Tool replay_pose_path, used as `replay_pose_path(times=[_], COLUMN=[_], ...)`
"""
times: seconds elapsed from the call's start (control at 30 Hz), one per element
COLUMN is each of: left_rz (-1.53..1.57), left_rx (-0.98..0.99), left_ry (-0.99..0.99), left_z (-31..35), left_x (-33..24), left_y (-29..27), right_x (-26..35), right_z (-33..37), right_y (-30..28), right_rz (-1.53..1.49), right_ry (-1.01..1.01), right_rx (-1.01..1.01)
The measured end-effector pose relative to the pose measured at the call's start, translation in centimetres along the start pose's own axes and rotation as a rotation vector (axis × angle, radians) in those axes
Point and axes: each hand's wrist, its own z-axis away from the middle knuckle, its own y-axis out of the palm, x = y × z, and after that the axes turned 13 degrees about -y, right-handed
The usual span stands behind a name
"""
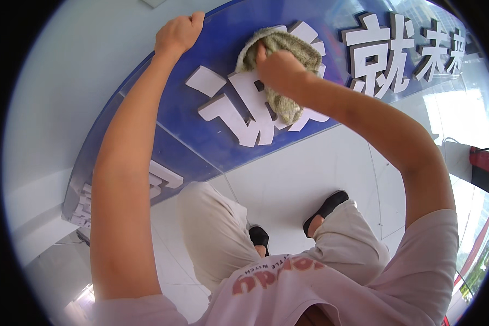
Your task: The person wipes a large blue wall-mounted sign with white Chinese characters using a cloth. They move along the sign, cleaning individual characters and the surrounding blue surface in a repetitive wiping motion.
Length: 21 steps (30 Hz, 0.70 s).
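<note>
Green cloth (301, 51) lies beneath the right hand (281, 69), over white characters (252, 95).

Lobby-like space: tiled floor (288, 168), blue signboard (185, 117)

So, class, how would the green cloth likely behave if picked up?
The green cloth is probably floppy: it bunches and creases under the right hand. It seems likely light for its size, as one hand manages it. Its fuzzy texture suggests it wouldn't be very slippery.

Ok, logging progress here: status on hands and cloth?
Left hand at edge of blue panel. Right hand holding green cloth against raised white character. Strokes jut around cloth.
</note>
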Motion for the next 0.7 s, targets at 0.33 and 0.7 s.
replay_pose_path(times=[0.33,0.7], left_rz=[0.012,0.008], left_rx=[-0.003,-0.209], left_ry=[0.013,0.063], left_z=[0.1,-0.9], left_x=[0.1,1.0], left_y=[0.1,1.8], right_x=[2.5,4.2], right_z=[-1.0,-6.9], right_y=[2.2,-2.8], right_rz=[-0.677,-0.976], right_ry=[0.362,0.392], right_rx=[-0.527,-0.901])
